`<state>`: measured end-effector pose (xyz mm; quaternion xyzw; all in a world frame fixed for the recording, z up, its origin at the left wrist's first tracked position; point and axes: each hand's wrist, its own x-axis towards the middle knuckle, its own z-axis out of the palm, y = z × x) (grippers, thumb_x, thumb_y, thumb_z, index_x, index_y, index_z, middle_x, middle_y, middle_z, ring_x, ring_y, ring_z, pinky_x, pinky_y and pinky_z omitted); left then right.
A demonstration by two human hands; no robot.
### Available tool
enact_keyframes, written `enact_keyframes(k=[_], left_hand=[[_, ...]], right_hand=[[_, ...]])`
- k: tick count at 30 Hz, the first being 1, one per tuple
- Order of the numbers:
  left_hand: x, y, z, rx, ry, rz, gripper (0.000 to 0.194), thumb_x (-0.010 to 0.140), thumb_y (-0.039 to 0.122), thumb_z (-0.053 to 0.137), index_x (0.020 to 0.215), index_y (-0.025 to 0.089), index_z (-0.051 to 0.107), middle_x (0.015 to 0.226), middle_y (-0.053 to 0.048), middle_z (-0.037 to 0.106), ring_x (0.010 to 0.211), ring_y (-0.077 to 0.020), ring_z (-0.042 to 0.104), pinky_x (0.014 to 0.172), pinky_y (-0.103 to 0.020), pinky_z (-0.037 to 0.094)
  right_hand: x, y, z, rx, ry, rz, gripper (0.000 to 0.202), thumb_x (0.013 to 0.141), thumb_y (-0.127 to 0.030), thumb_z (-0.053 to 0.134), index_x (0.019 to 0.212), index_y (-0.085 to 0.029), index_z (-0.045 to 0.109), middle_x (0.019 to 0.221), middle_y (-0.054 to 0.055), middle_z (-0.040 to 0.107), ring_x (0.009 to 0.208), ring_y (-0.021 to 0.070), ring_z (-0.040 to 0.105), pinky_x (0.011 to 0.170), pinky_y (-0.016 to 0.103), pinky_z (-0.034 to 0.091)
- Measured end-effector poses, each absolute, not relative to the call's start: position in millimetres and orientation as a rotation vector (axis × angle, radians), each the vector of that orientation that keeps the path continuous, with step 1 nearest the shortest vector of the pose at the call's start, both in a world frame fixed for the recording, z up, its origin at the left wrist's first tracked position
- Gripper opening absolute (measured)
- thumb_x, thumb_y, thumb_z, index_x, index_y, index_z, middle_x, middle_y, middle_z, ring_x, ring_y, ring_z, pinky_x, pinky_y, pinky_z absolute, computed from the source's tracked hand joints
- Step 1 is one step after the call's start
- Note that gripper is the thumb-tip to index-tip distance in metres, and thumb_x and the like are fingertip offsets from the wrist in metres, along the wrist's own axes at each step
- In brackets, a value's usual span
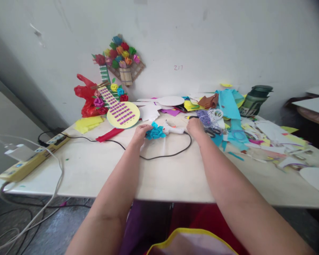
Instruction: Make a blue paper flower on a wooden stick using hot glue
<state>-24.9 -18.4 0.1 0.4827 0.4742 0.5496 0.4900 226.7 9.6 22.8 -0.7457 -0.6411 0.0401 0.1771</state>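
Observation:
Between the fingers of my left hand [141,134] is the edge of a blue paper flower [156,131]. A white glue gun [174,130] lies on the table just right of the flower, its black cord curving back to the left. My right hand [195,126] is closed beside the gun's handle end, next to purple yarn [204,118] and black scissors [212,132]; what its fingers hold, if anything, is too small to make out. A yellow guitar-shaped craft [123,114] stands behind my left hand.
A yellow power strip [42,153] with cords lies at the left edge. Paper scraps [271,136] cover the right side, near a green bottle [255,101]. A red plastic bag [88,97] and a flower basket craft [126,76] are at the back left.

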Motion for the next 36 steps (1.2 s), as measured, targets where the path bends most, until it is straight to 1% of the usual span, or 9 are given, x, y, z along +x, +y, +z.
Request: enact_keyframes(k=[3, 7, 10, 12, 19, 23, 26, 32, 36], left_hand=[[-25, -18, 0, 1.175, 1.164, 1.344, 0.026, 0.05, 0.038, 0.075, 0.057, 0.016, 0.063, 0.051, -0.001, 0.058, 0.044, -0.0109, 0.049, 0.042, -0.023, 0.033], [-25, -17, -1, 1.184, 1.171, 1.335, 0.026, 0.049, 0.037, 0.075, 0.057, 0.015, 0.063, 0.05, -0.001, 0.057, 0.044, -0.0112, 0.049, 0.042, -0.023, 0.033], [-24, -18, 0, 1.191, 1.162, 1.324, 0.027, 0.048, 0.037, 0.076, 0.057, 0.015, 0.063, 0.05, -0.001, 0.058, 0.044, -0.0113, 0.05, 0.042, -0.023, 0.033], [-22, -20, 2, 1.199, 1.15, 1.32, 0.027, 0.048, 0.037, 0.076, 0.057, 0.015, 0.062, 0.051, -0.001, 0.059, 0.044, -0.0115, 0.051, 0.042, -0.023, 0.034], [-19, -25, 8, 1.252, 1.119, 1.268, 0.026, 0.049, 0.037, 0.075, 0.056, 0.015, 0.062, 0.048, -0.001, 0.058, 0.041, -0.0108, 0.048, 0.039, -0.022, 0.031], [-19, -24, 7, 1.289, 1.109, 1.24, 0.026, 0.049, 0.037, 0.076, 0.058, 0.015, 0.063, 0.049, -0.001, 0.058, 0.042, -0.0109, 0.049, 0.04, -0.022, 0.031], [-19, -26, 8, 1.302, 1.105, 1.222, 0.027, 0.048, 0.037, 0.076, 0.057, 0.015, 0.063, 0.049, -0.001, 0.058, 0.043, -0.0111, 0.05, 0.041, -0.022, 0.032], [-16, -30, 13, 1.355, 1.09, 1.186, 0.027, 0.048, 0.036, 0.076, 0.055, 0.015, 0.062, 0.047, 0.0, 0.055, 0.043, -0.0095, 0.046, 0.042, -0.022, 0.03], [-15, -30, 13, 1.383, 1.092, 1.174, 0.026, 0.048, 0.035, 0.075, 0.055, 0.014, 0.062, 0.047, 0.001, 0.055, 0.043, -0.009, 0.045, 0.043, -0.022, 0.03]], right_hand=[[221, 11, 25, -1.99, -1.778, 0.085, 0.031, 0.09, -0.027, 0.048, 0.098, -0.011, 0.074, 0.104, 0.018, 0.07, 0.097, 0.0256, 0.064, 0.079, 0.03, 0.044], [209, 12, 26, -1.623, -1.841, 0.163, 0.035, 0.089, -0.037, 0.049, 0.086, -0.013, 0.074, 0.081, 0.009, 0.07, 0.078, 0.0184, 0.059, 0.067, 0.027, 0.04], [199, 11, 29, -1.396, -1.835, 0.355, 0.035, 0.087, -0.038, 0.049, 0.088, -0.013, 0.072, 0.065, 0.002, 0.061, 0.061, 0.0129, 0.05, 0.058, 0.024, 0.035], [193, 8, 32, -1.329, -1.839, 0.494, 0.035, 0.084, -0.039, 0.051, 0.081, -0.012, 0.071, 0.058, 0.0, 0.056, 0.054, 0.0109, 0.045, 0.054, 0.024, 0.033], [178, -10, 45, -1.147, -1.891, 0.839, 0.025, 0.08, -0.033, 0.056, 0.07, -0.012, 0.065, 0.046, -0.005, 0.044, 0.047, 0.008, 0.039, 0.051, 0.023, 0.033], [175, -15, 48, -1.107, -1.919, 0.999, 0.019, 0.079, -0.026, 0.056, 0.082, -0.011, 0.067, 0.047, -0.007, 0.043, 0.046, 0.007, 0.037, 0.051, 0.022, 0.032], [175, -16, 47, -1.067, -1.923, 1.101, 0.027, 0.079, -0.028, 0.059, 0.097, -0.01, 0.067, 0.047, -0.008, 0.041, 0.047, 0.007, 0.037, 0.051, 0.022, 0.031], [176, -9, 40, -0.907, -2.0, 1.269, 0.027, 0.079, -0.037, 0.06, 0.085, -0.011, 0.066, 0.049, -0.008, 0.038, 0.047, 0.0055, 0.031, 0.049, 0.021, 0.024], [176, -4, 35, -0.972, -1.974, 1.336, 0.032, 0.077, -0.036, 0.063, 0.098, -0.012, 0.066, 0.05, -0.008, 0.04, 0.046, 0.0058, 0.031, 0.046, 0.02, 0.022]])
